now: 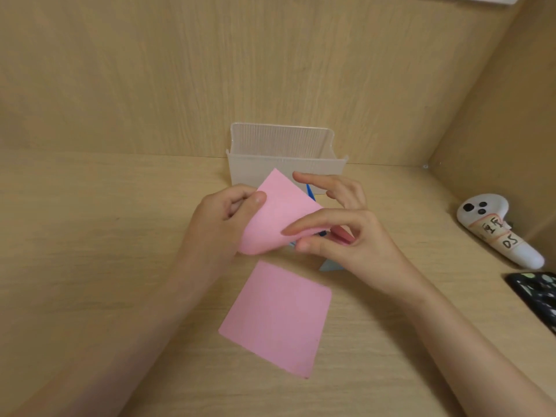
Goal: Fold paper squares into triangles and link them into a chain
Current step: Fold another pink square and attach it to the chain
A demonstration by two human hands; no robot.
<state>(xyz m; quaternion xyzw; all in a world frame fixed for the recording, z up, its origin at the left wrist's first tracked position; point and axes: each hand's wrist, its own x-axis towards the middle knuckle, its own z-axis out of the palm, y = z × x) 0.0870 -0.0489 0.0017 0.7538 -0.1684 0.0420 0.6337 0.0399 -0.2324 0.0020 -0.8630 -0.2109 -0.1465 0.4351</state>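
A pink paper square [282, 212] is held above the wooden desk, bent over so its lower edge curls into a soft fold. My left hand [222, 221] pinches its left side with thumb on top. My right hand [340, 230] pinches the right corner between thumb and forefinger, the other fingers spread above. A second pink square [276, 317] lies flat on the desk just below. Bits of blue folded paper [331, 266] show under my right hand, mostly hidden.
A clear ribbed plastic box [285, 155] stands against the back wall behind my hands. At the right lie a white controller [493, 227] with a handwritten label and a dark patterned phone [538, 296]. Wooden walls close the back and right side.
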